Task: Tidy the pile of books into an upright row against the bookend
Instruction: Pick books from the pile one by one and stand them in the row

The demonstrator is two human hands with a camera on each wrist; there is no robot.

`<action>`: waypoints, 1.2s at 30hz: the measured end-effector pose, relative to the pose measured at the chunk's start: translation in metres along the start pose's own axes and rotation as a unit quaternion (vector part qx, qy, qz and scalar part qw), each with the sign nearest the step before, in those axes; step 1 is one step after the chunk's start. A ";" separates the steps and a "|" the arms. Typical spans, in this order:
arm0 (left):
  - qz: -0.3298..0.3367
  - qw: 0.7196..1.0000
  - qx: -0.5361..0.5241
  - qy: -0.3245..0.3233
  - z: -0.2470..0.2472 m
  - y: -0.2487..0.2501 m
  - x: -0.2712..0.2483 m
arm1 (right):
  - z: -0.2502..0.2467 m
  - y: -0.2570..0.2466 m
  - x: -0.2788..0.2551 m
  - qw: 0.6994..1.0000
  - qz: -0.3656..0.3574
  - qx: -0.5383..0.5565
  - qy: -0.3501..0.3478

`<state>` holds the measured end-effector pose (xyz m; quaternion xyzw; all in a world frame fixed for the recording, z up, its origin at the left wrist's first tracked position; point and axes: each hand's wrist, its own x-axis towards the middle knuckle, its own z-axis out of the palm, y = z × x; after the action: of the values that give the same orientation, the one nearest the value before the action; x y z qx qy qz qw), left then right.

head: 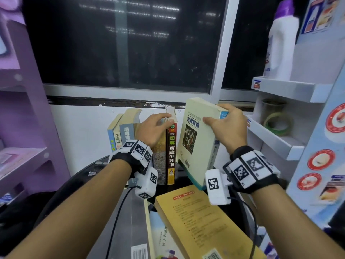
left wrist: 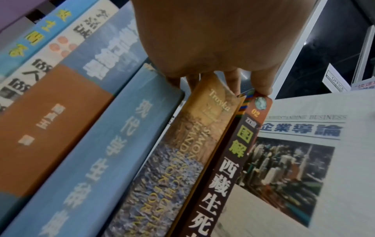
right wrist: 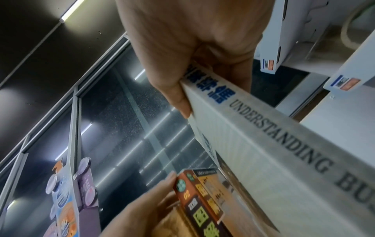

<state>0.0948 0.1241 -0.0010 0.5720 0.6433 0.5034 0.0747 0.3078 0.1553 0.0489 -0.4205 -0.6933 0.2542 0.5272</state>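
Several books point(head: 127, 133) stand upright in a row at the back of the dark table. My left hand point(head: 169, 117) rests on their tops, thumb tip against the top of the dark-spined book point(head: 171, 156) point(left wrist: 233, 160) at the row's right end. My right hand point(head: 214, 114) grips a thick pale book point(head: 196, 146) point(right wrist: 274, 144) by its upper end and holds it tilted, just right of that book. A yellow book point(head: 201, 221) lies flat in front, overlapping another flat book point(head: 156, 234). I cannot see a bookend.
A purple shelf unit point(head: 22, 109) stands close on the left. On the right, white shelves point(head: 291, 88) carry a detergent bottle point(head: 281, 43) and a tape roll point(head: 278, 124). A dark window point(head: 121, 43) is behind the row. A black cable point(head: 115, 221) hangs from the left wrist.
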 end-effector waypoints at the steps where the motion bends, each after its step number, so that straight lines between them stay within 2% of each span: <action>1: 0.001 1.000 -0.013 0.002 0.000 -0.003 0.001 | 0.007 0.002 0.001 1.000 -0.002 0.002 0.001; 7: -0.009 0.998 -0.050 -0.032 -0.002 -0.009 0.008 | 0.051 0.014 0.001 0.999 -0.037 0.006 0.007; 12: -0.017 0.996 -0.086 -0.032 -0.006 -0.017 0.008 | 0.081 0.023 0.000 0.999 -0.038 0.024 0.006; 21: -0.013 0.992 -0.119 -0.032 -0.006 -0.020 0.011 | 0.106 0.045 -0.001 0.998 -0.054 -0.005 -0.009; 28: -0.013 0.993 -0.111 -0.028 -0.005 -0.022 0.012 | 0.094 0.050 -0.007 0.996 -0.067 0.015 -0.057; 33: -0.009 0.993 -0.111 -0.028 -0.006 -0.021 0.011 | 0.091 0.051 -0.007 0.992 -0.045 -0.005 -0.120; 36: -0.011 0.993 -0.111 -0.033 -0.005 -0.020 0.011 | 0.084 0.050 -0.008 0.981 -0.041 -0.024 -0.190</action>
<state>0.0745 0.1331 -0.0084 0.5692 0.5868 0.5520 0.1644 0.2450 0.1820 -0.0218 -0.3481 -0.8034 0.2911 0.3855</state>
